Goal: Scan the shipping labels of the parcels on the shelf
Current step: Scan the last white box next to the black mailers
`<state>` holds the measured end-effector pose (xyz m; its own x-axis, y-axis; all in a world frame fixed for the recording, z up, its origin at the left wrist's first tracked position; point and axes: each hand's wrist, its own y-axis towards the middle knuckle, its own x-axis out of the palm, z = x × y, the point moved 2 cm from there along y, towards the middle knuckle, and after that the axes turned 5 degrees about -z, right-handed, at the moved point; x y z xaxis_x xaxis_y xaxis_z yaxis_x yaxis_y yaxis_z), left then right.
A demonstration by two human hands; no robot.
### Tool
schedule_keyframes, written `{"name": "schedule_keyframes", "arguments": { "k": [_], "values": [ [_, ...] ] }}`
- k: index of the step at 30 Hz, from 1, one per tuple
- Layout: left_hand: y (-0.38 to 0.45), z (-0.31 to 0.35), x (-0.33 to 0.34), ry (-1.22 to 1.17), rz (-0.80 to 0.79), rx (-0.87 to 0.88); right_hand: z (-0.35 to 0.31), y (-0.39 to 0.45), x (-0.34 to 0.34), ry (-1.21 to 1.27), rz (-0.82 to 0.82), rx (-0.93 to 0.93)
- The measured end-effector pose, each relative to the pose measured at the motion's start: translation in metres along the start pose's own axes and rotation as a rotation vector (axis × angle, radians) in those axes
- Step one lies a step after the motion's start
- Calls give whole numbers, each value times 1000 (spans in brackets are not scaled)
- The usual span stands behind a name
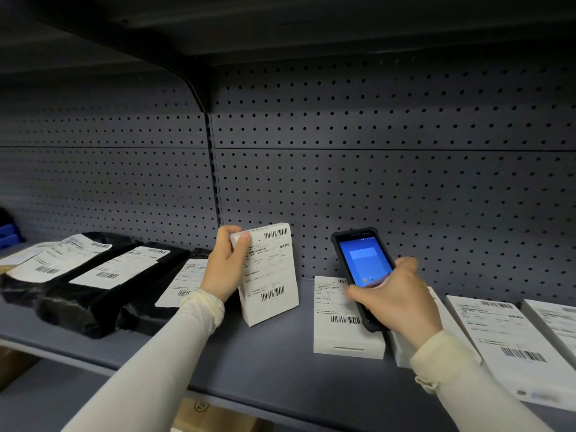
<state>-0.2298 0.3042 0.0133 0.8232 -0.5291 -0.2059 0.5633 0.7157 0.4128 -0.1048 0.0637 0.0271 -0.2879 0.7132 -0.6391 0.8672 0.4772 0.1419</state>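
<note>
My left hand (pixel 227 265) grips the upper left corner of a white box parcel (pixel 270 275) and holds it upright on the grey shelf (pixel 268 360), its shipping label with two barcodes facing me. My right hand (pixel 397 296) holds a black handheld scanner (pixel 363 272) with a lit blue screen, tilted up just right of that box. Under the scanner lies another white box parcel (pixel 339 319), flat, label up.
Black plastic mailer bags (pixel 93 294) with white labels lie on the shelf to the left. More flat white boxes (pixel 501 341) fill the right end. A perforated back panel (pixel 374 169) closes the rear, with another shelf overhead. A cardboard box (pixel 199 413) shows below.
</note>
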Motion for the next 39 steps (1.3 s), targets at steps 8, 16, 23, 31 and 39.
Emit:
{"name": "schedule_keyframes", "arguments": {
  "k": [8,16,23,31,39],
  "values": [
    [12,7,-24,-133,-124,-110,-6,-5,6,-40,-56,-14],
    [16,11,-29,-84,-194,-142,-19,-18,16,-82,-157,-84],
    [19,11,-32,-60,-210,-163,-31,-24,20,-105,-169,-137],
    [18,13,-32,-51,-199,-158,-34,-31,26,-100,-227,-126],
    [19,11,-31,-68,-195,-175,-35,-38,28,-140,-241,-134]
  ]
}}
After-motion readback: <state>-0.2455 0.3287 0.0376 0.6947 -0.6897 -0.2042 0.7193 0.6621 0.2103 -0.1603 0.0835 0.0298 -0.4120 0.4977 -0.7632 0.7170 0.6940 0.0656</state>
